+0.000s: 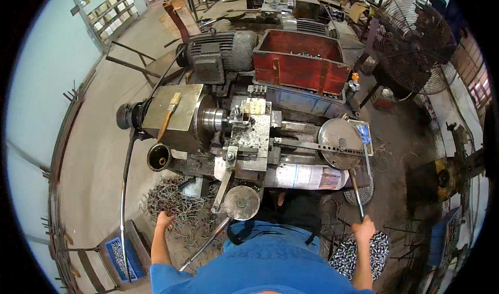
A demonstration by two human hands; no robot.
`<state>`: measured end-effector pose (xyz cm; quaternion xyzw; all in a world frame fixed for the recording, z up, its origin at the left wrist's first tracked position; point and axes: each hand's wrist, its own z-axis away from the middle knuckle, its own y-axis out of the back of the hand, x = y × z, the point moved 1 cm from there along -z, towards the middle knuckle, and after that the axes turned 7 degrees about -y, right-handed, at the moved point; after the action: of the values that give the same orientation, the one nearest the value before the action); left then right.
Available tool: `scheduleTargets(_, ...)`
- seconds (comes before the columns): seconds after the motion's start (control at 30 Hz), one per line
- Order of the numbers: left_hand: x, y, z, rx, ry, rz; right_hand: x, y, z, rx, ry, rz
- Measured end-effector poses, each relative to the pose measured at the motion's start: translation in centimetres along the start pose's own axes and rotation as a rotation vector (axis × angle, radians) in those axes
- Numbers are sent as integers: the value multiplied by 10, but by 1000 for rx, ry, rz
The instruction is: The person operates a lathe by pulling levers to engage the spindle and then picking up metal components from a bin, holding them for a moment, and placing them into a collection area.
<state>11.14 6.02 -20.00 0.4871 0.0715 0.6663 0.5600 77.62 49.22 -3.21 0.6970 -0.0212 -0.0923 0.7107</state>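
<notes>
My right hand (pixel 363 229) is wrapped round a metal lever (pixel 356 192) that runs up to a round disc (pixel 340 143) at the right of a small lathe. My left hand (pixel 165 219) is at the left, over a heap of metal shavings (pixel 179 200). Its fingers are curled together, and whatever they may hold is too small to make out. Ahead of me, the lathe's chuck (pixel 212 120) faces the tool carriage (pixel 250 135). A second lever (pixel 205 243) with a round weight (pixel 241 203) slants down near my waist; neither hand touches it.
On the headstock lies a brush (pixel 170 117), with a dark cup (pixel 159 157) below. Behind stand a motor (pixel 221 52) and a red crate (pixel 302 60) of small parts. A blue bin (pixel 125 259) sits lower left, a heap of metal parts (pixel 359 255) lower right, and a large fan (pixel 413 42) far right.
</notes>
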Motion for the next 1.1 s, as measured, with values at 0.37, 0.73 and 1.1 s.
scheduleTargets(0.37, 60, -1, -14, 58, -162, -107, -47, 13, 54, -145, -23, -270)
scheduleTargets(0.73, 115, 6, -43, 159, -293, -369, 38, 3, -104, 83, 89, 201)
scheduleTargets(1.1, 127, -120, -61, 690, -200, -503, -49, 43, -80, 364, 447, -257)
